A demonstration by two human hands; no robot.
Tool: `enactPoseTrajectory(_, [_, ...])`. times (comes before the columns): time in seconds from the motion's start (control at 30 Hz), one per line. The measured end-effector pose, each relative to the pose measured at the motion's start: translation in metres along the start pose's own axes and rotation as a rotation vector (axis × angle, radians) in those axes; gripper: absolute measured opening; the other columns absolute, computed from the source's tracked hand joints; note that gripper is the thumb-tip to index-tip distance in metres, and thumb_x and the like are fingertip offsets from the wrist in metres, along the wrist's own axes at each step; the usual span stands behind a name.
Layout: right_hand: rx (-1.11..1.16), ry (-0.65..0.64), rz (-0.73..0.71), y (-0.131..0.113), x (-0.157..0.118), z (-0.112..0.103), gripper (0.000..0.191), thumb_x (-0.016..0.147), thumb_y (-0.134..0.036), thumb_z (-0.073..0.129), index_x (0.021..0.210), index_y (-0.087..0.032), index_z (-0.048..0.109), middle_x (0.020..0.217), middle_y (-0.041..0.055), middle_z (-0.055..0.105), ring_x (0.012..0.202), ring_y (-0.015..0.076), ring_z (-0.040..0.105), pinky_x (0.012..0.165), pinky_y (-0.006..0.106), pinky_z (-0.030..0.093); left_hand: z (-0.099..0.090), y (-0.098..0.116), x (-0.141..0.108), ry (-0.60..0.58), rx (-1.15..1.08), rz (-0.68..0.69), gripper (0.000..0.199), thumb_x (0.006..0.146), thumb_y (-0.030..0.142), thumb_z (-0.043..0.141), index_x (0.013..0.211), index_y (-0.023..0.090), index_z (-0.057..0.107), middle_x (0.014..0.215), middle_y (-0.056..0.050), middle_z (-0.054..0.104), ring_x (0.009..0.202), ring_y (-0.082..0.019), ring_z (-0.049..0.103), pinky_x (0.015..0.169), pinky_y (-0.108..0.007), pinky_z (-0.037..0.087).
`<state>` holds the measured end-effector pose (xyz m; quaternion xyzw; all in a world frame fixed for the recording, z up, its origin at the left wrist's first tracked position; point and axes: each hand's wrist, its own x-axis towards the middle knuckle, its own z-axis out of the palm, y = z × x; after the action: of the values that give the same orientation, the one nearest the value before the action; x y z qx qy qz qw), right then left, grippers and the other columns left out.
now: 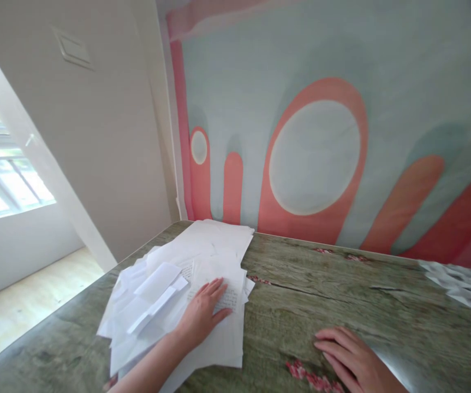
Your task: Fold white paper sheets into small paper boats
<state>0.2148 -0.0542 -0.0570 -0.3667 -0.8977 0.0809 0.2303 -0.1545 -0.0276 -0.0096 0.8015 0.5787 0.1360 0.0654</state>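
Observation:
A loose pile of white papers [219,341] lies on the left part of the wood-patterned table, some sheets bearing handwriting. Folded white pieces [157,286] rest on top at its left side. My left hand [202,311] lies palm down on a written sheet, thumb held apart from the fingers, gripping nothing. To the right, my right hand [352,355] rests on the bare tabletop, fingers slightly curved and loosely spread, with nothing in it.
The table [300,305] has printed red flowers and dark cracks. Folded grey-white pieces [462,281] sit at its far right edge. Behind it stands a wall covering [235,82] with coral shapes. A window [10,169] is at the left.

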Motion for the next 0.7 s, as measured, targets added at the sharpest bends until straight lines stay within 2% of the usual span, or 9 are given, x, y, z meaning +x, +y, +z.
enactPoseTrajectory(0.27, [0.02, 0.012, 0.005, 0.0, 0.001, -0.002, 0.022, 0.086, -0.023, 0.048, 0.102, -0.028, 0.061, 0.103, 0.006, 0.062, 0.095, 0.0196, 0.059, 0.083, 0.031, 0.049, 0.003, -0.007, 0.003, 0.026, 0.041, 0.031, 0.041, 0.082, 0.044, 0.053, 0.116, 0.021, 0.058, 0.127, -0.008, 0.052, 0.118, -0.022, 0.047, 0.102, -0.036, 0.034])
enactPoseTrajectory(0.5, [0.047, 0.042, 0.021, -0.004, 0.003, -0.004, 0.021, 0.085, -0.022, 0.049, 0.101, -0.028, 0.062, 0.101, 0.0046, 0.062, 0.095, 0.0184, 0.059, 0.082, 0.028, 0.05, 0.004, -0.013, 0.002, 0.05, -0.025, 0.041, 0.037, 0.082, 0.042, 0.054, 0.114, 0.024, 0.06, 0.126, -0.004, 0.053, 0.118, -0.022, 0.047, 0.102, -0.035, 0.035])
enactPoseTrajectory(0.7, [0.053, 0.05, 0.012, -0.003, 0.003, -0.004, 0.02, 0.086, -0.023, 0.049, 0.1, -0.026, 0.062, 0.101, 0.0053, 0.062, 0.095, 0.0178, 0.059, 0.082, 0.027, 0.049, 0.006, -0.018, 0.003, 0.041, -0.015, 0.064, 0.039, 0.081, 0.043, 0.055, 0.113, 0.021, 0.061, 0.125, -0.007, 0.054, 0.116, -0.023, 0.049, 0.1, -0.037, 0.037])
